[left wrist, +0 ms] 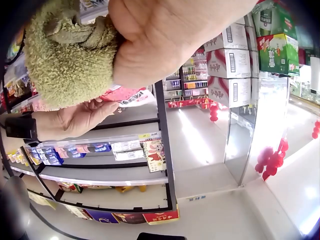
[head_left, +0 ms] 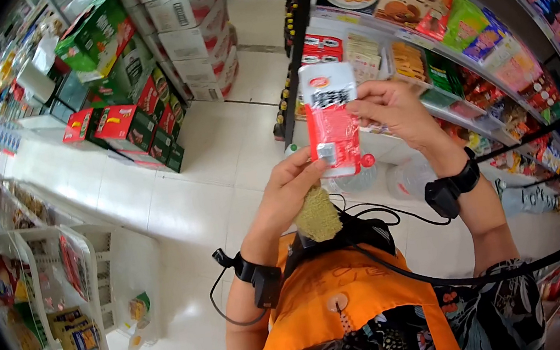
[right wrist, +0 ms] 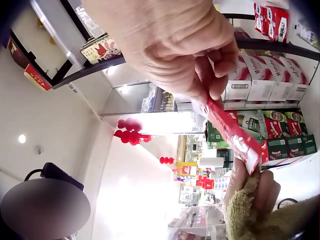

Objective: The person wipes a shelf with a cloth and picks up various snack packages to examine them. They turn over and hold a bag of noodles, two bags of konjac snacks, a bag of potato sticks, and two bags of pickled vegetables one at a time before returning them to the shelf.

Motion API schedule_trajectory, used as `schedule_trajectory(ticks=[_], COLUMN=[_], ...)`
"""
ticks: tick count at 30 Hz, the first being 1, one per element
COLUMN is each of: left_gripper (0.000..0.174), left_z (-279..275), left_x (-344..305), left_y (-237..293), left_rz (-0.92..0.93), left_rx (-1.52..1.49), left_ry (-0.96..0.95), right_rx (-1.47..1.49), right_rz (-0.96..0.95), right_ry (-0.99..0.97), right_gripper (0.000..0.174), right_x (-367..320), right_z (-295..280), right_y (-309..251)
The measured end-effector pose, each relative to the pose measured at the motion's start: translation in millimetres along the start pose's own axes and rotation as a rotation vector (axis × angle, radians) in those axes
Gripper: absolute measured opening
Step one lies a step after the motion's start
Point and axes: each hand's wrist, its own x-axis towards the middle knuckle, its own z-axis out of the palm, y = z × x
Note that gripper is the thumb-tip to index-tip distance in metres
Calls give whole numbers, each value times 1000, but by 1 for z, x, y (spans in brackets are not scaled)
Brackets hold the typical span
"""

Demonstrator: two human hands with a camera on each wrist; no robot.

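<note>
A flat red and white plastic snack packet (head_left: 335,131) with dark printed characters is held upright in front of the body. My right hand (head_left: 397,114) pinches its right edge near the upper half between thumb and fingers. At the lower left corner, my left hand (head_left: 289,191) grips it with the thumb on the printed face. The same left hand also holds a fuzzy olive-green cloth (head_left: 318,218), which hangs below the palm. In the right wrist view the packet (right wrist: 232,130) appears nearly edge-on, stretched between both hands.
Shelves of packaged snacks (head_left: 409,21) stand ahead and to the right. Stacked cartons (head_left: 192,37) and red-green boxes (head_left: 138,130) rise at the left. White baskets (head_left: 104,271) with goods are at the lower left. A black cable (head_left: 408,275) crosses by the orange apron (head_left: 353,286).
</note>
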Motion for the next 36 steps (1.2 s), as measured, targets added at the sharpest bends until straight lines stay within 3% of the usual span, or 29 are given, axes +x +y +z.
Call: schedule_trajectory(ticks=[4,5,8,9,12,13,14,16,17,20,23,26,29,33,36], left_gripper=[29,30,31,31,31,32,32,32,32,32,27,26,26,26,27], left_z=[-10,-16,-28,-26,-21,-17,-15,-10,-8,-10,-15,-8,9,22,31], left_x=[-3,-4,1,3,11,15,19,29,35,46,53,60,71,80,78], left_y=[12,15,5,2,-5,-10,-14,-16,-15,-13,-9,-12,-19,-38,-51], left_rz=[-99,-168,-272,-315,-422,-446,-469,-424,-362,-191,-163,-157,-159,-179,-155], left_rx=[-68,-86,-124,-156,-198,-183,-167,-16,87,290,226,149,166,62,12], left_ry=[-118,-167,-271,-294,-340,-344,-346,-237,-154,176,368,506,617,793,936], right_rx=[50,25,99,171,44,-4,0,7,186,48,-24,-197,-509,-609,-711], right_rz=[39,69,-192,-106,-121,-135,-116,-78,-1,317,312,222,-19,87,12], right_ry=[-65,-76,-85,-216,-264,-203,-194,-184,-130,28,335,474,547,517,575], right_gripper=[33,52,63,57,39,25,24,21,13,9,15,15,16,19,20], right_x=[-15,-23,-34,-37,-49,-50,-52,-51,-50,-43,-28,5,49,112,149], right_z=[-1,-4,-18,-28,-41,-42,-46,-57,-59,-91,-131,-169,-191,-203,-203], right_y=[8,3,35,45,67,71,79,99,106,132,212,292,348,399,420])
